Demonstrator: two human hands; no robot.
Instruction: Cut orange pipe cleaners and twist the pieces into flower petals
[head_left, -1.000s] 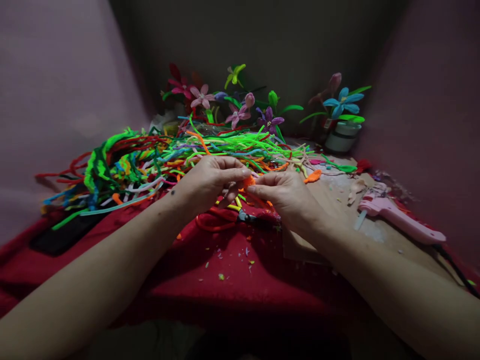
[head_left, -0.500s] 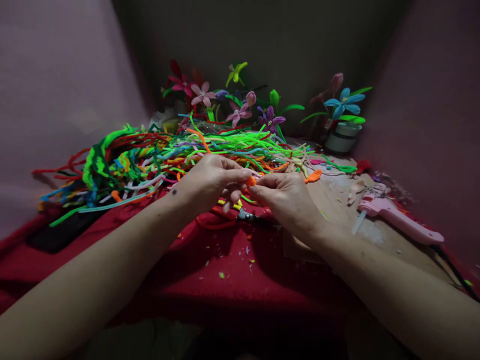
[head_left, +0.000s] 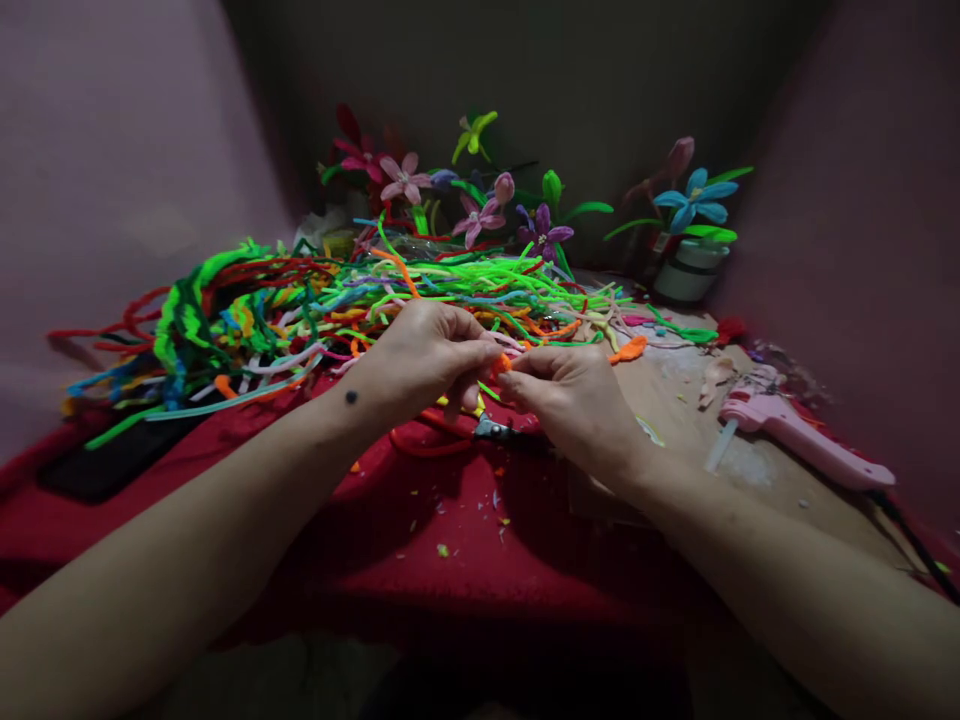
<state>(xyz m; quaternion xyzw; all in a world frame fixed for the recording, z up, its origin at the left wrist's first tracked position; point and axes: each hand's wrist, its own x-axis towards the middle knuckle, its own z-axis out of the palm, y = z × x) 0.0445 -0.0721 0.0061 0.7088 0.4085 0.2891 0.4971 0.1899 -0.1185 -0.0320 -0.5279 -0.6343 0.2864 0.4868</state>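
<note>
An orange pipe cleaner (head_left: pixel 505 363), bent into a small piece, is pinched between my two hands. The thumb and fingers of my left hand (head_left: pixel 442 350) press on it from the left. From the right, the thumb and forefinger of my right hand (head_left: pixel 574 395) grip the same piece. Its exact shape is partly hidden by the fingertips. Just below the hands lie scissors or pliers with a metal pivot (head_left: pixel 493 429). Another orange pipe cleaner piece, petal-shaped (head_left: pixel 628 349), rests on the board to the right of my right hand.
Behind the hands spreads a heap of colourful pipe cleaners (head_left: pixel 465 285). Pipe cleaner flowers (head_left: pixel 405 180) stand at the back, with a jar (head_left: pixel 690 272) at right. A pink glue gun (head_left: pixel 806 430) lies on a board (head_left: pixel 675 400). A black phone-like slab (head_left: pixel 112 465) sits left. Scraps dot the red cloth (head_left: pixel 450 580).
Both hands stay in nearly the same place on the orange piece. My left fingers have curled in a little under it. The view has shifted slightly.
</note>
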